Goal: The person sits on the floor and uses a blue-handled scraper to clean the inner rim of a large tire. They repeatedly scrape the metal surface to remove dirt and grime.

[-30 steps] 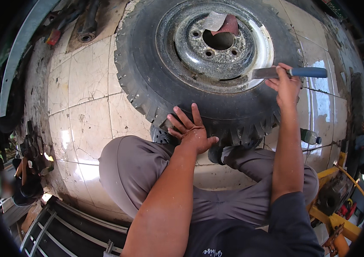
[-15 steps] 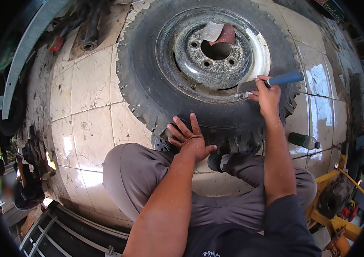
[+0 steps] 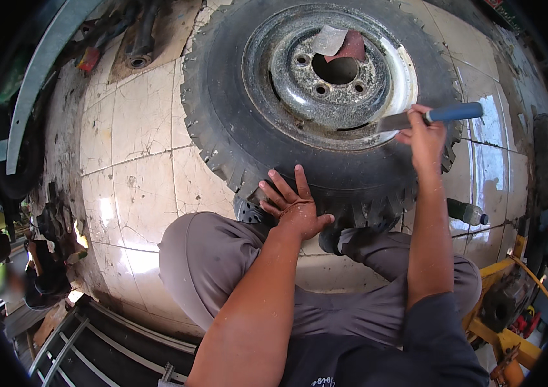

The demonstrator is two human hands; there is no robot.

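A chunky black tyre [image 3: 222, 84] lies flat on the floor in front of me, around a worn metal wheel rim [image 3: 287, 119]. My left hand [image 3: 296, 211] rests with fingers spread on the tyre's near side. In my right hand [image 3: 427, 138] is a scraper [image 3: 457, 111] with a blue handle, gripped near its blade. The blade points left against the rim's near right edge, where the metal looks whitish. Two folded pieces of sandpaper, one grey [image 3: 329, 40] and one dark red [image 3: 351, 46], lie by the rim's centre hole.
Cracked pale tiles [image 3: 141, 129] surround the tyre. A green bottle [image 3: 468, 211] lies at the right, near a yellow metal frame [image 3: 496, 335]. Metal parts [image 3: 138, 59] lie at far left, below a curved metal bar [image 3: 38, 71]. Another person [image 3: 45, 274] is at the left edge.
My right hand has moved the scraper rightward along the rim edge. My left hand stays spread on the tyre, and the whole view has shifted slightly.
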